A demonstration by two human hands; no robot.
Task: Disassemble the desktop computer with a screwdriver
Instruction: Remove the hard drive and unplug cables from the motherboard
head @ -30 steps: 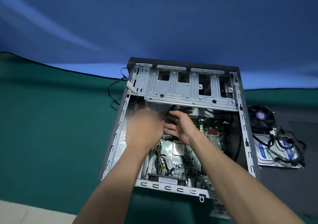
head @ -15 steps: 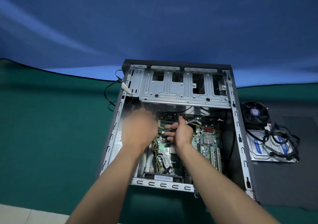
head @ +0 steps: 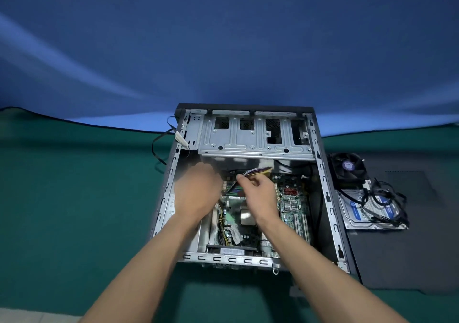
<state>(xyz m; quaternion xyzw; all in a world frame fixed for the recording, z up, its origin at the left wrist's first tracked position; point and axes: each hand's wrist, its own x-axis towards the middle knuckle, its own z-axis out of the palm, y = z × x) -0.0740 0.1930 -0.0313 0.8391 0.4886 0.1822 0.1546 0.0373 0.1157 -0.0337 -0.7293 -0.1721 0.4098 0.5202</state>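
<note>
Inside the open computer case (head: 323,173) on the surface, a wire bundle (head: 255,172) was pinched by the right hand (head: 258,193); the left hand (head: 196,193) lay alongside, grip unclear. The connector would best be pulled straight, board steadied.

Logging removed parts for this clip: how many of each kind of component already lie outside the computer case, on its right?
Cooling fan: 1
Hard drive: 1
Black cable bundle lying over the drive: 1; single cables cannot be counted
Dark side panel under them: 1
Total: 4
</note>
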